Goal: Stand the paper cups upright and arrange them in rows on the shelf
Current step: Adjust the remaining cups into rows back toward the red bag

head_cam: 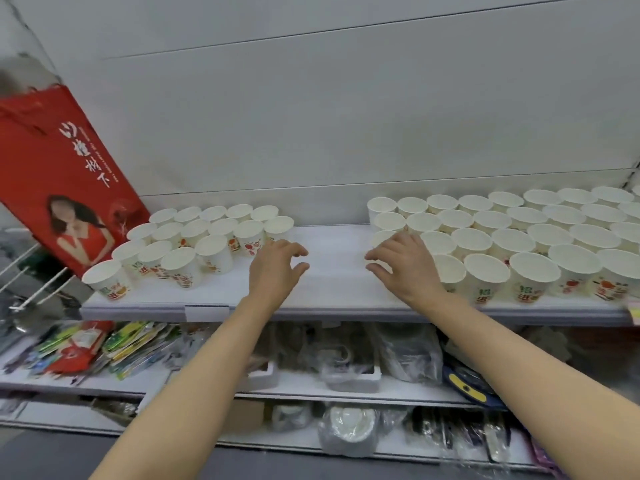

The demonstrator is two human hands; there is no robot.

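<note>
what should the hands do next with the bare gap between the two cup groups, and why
Probably slide the left group of cups rightward with the left hand. All visible cups already stand upright, but a bare stretch of shelf splits them from the right group of cups, and both hands, the right hand too, hover there holding nothing.

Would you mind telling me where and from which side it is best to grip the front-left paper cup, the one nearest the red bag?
Probably round its side wall just under the rim, coming from the front. The front-left cup stands upright, mouth open, at the shelf edge; its front is free, while the red bag and other cups crowd behind it. The left hand, holding nothing, is nearer.
</note>
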